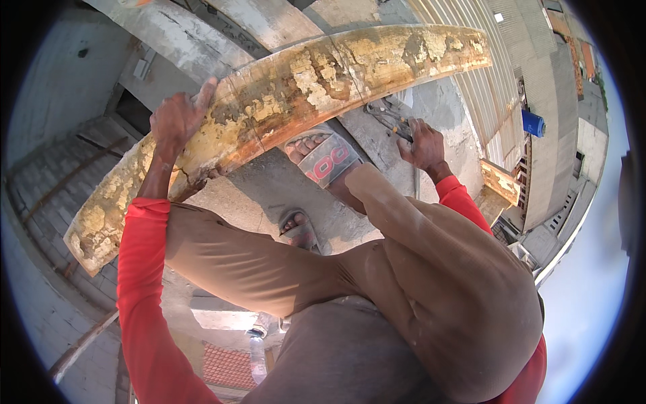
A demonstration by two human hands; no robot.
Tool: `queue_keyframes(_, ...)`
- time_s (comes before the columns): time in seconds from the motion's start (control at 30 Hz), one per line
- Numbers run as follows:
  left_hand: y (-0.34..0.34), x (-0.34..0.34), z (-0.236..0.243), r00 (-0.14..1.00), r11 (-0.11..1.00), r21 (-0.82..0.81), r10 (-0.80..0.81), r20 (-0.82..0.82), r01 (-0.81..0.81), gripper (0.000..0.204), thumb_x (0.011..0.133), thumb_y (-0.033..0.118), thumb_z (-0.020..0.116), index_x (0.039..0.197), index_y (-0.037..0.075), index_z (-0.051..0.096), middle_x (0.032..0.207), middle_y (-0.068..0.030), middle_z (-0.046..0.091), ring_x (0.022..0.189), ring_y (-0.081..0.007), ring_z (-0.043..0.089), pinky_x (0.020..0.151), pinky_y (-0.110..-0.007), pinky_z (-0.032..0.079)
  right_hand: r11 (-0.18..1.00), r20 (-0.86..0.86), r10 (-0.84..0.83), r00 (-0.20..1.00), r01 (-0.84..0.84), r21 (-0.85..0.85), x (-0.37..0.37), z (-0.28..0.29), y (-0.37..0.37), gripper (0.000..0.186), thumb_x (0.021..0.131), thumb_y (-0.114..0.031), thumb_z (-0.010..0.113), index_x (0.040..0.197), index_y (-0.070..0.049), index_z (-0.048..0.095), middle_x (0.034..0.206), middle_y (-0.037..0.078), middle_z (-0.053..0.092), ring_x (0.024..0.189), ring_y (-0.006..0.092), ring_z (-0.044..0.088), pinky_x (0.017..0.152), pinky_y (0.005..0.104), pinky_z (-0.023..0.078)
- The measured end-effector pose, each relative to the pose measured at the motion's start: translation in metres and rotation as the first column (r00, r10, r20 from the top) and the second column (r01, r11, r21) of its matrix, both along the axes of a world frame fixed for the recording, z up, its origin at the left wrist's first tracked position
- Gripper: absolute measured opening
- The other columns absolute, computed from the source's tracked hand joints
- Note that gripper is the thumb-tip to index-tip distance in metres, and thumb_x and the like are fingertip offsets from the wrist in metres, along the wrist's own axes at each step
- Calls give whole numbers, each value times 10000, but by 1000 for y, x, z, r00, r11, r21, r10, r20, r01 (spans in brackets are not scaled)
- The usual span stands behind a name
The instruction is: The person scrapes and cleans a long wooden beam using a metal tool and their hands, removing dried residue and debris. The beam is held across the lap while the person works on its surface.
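A long board (pixel 296 87) with flaking yellowish coating and brown stains lies across my view, from the lower left to the upper right. Thin dark lines run across its face. My left hand (pixel 180 116) is closed over the board's far edge, left of its middle. On the near side of the board, my right hand (pixel 425 145) is closed around the end of a dark, thin-armed metal tool (pixel 387 116). Its exact kind is hard to make out. My sandalled foot (pixel 323 155) rests beside the board's near edge, and the other sandal (pixel 298 229) stands on the concrete.
Corrugated metal sheets (pixel 481 94) slope away at the right, with a blue cylindrical container (pixel 533 124) beyond. A yellowed block (pixel 500 182) sits beside my right forearm. Below my legs are a clear plastic bottle (pixel 258 357) and red tiles (pixel 229 365). Concrete beams (pixel 175 34) lie at the far side.
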State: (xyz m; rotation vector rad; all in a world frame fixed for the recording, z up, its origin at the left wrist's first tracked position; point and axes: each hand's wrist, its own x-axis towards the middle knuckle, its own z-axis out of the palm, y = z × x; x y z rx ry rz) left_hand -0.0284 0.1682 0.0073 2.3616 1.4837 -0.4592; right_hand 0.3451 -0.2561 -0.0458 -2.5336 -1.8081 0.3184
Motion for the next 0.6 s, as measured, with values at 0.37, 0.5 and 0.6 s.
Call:
queue_keyframes(0.37, -1, -1, 0, 1000, 1000, 11, 13, -12, -13, 1121, 944, 970, 335, 1079, -28, 826, 1053, -322, 784, 1094, -482, 753, 975, -575, 544, 783, -664, -622, 415, 344, -519, -44, 31, 12, 295, 935, -299, 767, 998, -20, 694, 817, 135, 708, 625, 272, 683, 595, 426, 564)
queue_keyframes(0.5, -1, -1, -1, 1000, 1000, 11, 12, -16, -12, 1121, 945, 970, 333, 1076, -28, 827, 1053, -318, 786, 1086, -478, 755, 972, -578, 545, 684, -716, -661, -226, 211, -698, -39, 35, 14, 299, 877, -222, 863, 1018, -24, 689, 805, 78, 697, 577, 182, 665, 547, 354, 550)
queue_keyframes(0.6, -1, -1, -3, 1000, 1000, 25, 10, -9, -10, 1118, 945, 968, 335, 1062, -29, 828, 1044, -318, 786, 1076, -476, 758, 963, -578, 550, 825, -717, -561, 413, 351, -443, -48, 34, 5, 422, 842, -247, 885, 1124, -4, 687, 861, 105, 718, 675, 239, 712, 633, 392, 589)
